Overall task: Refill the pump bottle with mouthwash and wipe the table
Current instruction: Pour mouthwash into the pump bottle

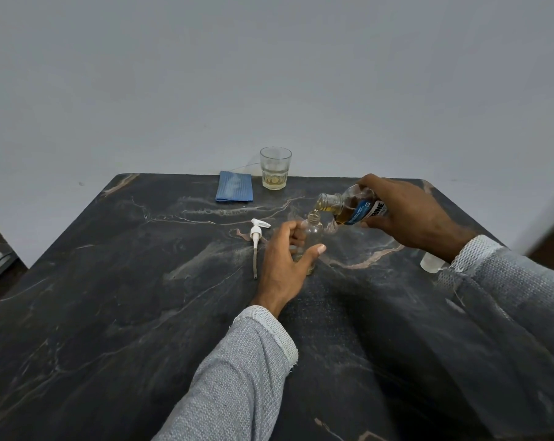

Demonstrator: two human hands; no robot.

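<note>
The pump bottle (312, 237) stands upright on the tabletop (116, 313), its neck open and uncapped; the left hand (285, 265) is curled round it, thumb on the near side and fingers behind, steadying it. The right hand (409, 211) is closed round the mouthwash bottle (348, 206), tipped nearly flat with its mouth just over the small neck; amber liquid sits at the lip and a thin stream seems to be falling in. The pump (256, 237) lies on its side just left of the left hand; beyond both hands sit a folded blue cloth (235, 186) and a glass (275, 168) with a little pale liquid; a white cap (431, 261) shows by the right sleeve. The neck is narrow, so a steeper tilt would likely gulp and splash down the outside; the clear bottle looks light, and a slack grip could let it tip; overfilling is a risk too.
</note>
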